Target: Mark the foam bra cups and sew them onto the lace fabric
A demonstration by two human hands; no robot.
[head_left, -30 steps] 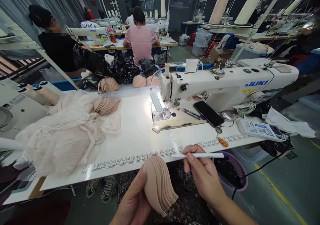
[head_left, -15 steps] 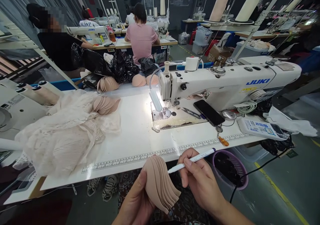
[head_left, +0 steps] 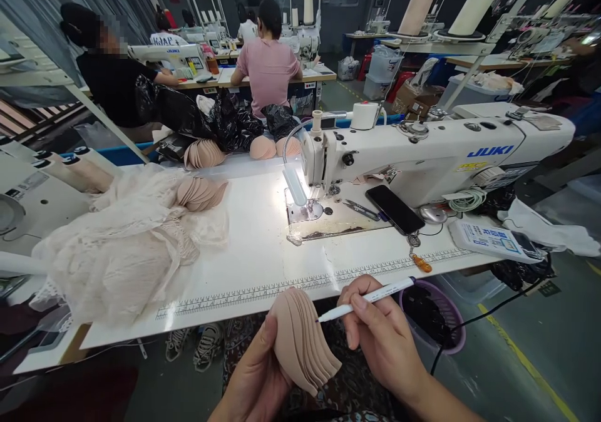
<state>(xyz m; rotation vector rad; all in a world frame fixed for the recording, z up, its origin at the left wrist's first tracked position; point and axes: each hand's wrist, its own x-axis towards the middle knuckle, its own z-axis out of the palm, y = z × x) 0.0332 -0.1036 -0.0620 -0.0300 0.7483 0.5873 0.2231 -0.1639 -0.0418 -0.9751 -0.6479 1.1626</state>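
A stack of beige bra cups [head_left: 300,340] is gripped in my left hand [head_left: 260,362], the thumb on its near left side and the other fingers mostly hidden underneath. My right hand [head_left: 382,334] pinches a white marker pen [head_left: 369,299] between thumb and fingers. The pen's dark tip points left and sits at the right-hand edges of the stacked cups; whether it touches cannot be told. Both hands are over my lap, just off the table's front edge. More nested cups [head_left: 201,195] lie on the table beside a heap of pale lace fabric [head_left: 113,253].
A white sewing machine [head_left: 422,159] stands on the table [head_left: 253,253], its lamp lit. Scissors-like snips [head_left: 361,210], a black phone [head_left: 394,210] and a white box [head_left: 493,241] lie near it. A purple basket [head_left: 457,328] stands below right. Co-workers [head_left: 267,65] sit beyond.
The pen tip has shifted slightly off the cup edges, and its dark point now shows. The view has moved a little; both hands keep their holds.
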